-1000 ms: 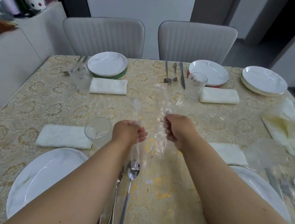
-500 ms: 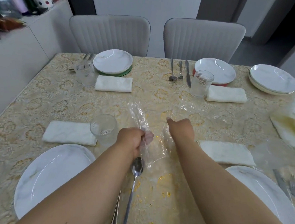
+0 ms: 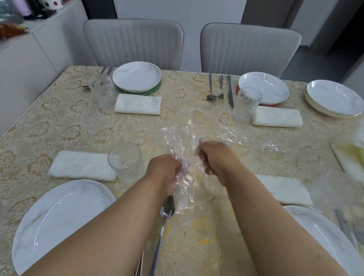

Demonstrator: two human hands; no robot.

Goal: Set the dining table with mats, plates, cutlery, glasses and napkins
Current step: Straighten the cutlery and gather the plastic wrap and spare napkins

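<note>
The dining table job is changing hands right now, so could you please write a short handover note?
Left hand and right hand both grip a clear plastic wrapper above the table's middle.
Done: the two far places each have a plate, cutlery, glass and folded napkin; the far-left plate sits on a green mat, the far-right plate on a red one.
Near-left place has a plate, napkin, glass and spoon; no mat shows under the plate.
Left: clear the wrapper, finish the near-right place, and use or remove the spare plates.
</note>
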